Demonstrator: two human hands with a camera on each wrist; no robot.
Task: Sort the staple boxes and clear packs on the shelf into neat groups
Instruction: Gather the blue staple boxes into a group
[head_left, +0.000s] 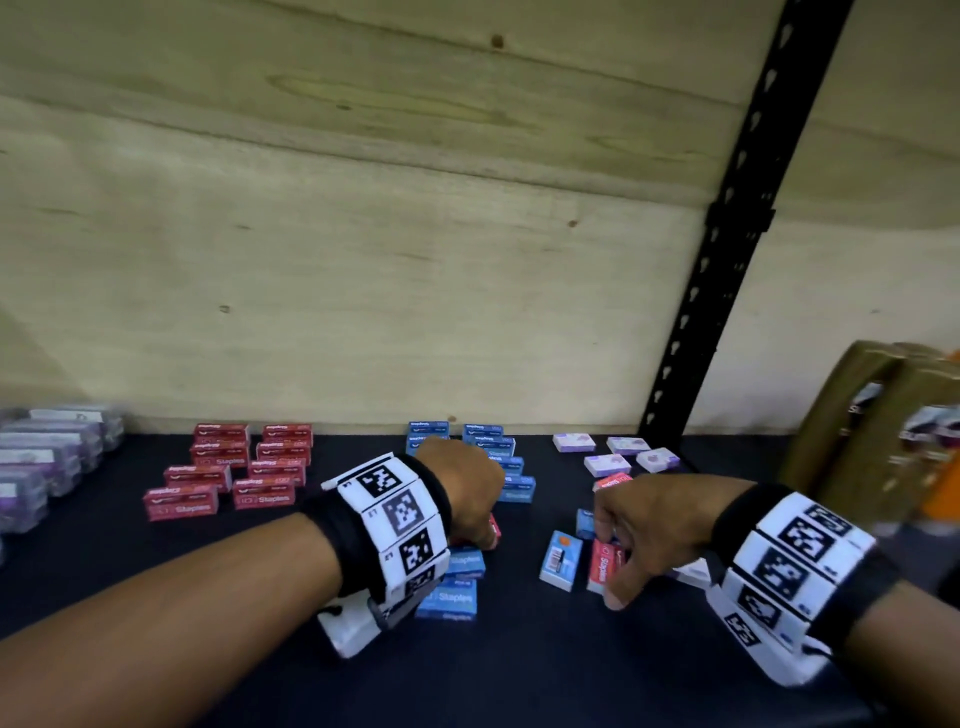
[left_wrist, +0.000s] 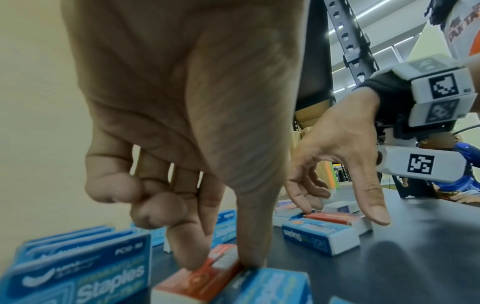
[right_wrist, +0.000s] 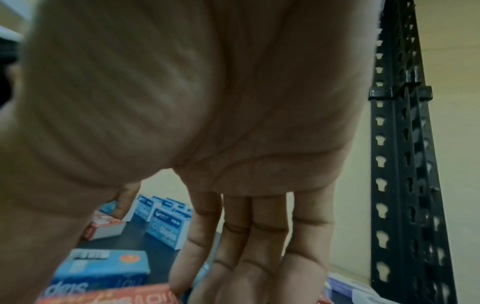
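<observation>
Red, blue staple boxes (head_left: 228, 470) grouped upright

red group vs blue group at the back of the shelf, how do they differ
The red group sits left of the blue group. The red group shows in full in two tidy columns; the blue group is partly hidden by the left hand. Both hold upright staple boxes in rows running back toward the wall on the dark shelf.
</observation>
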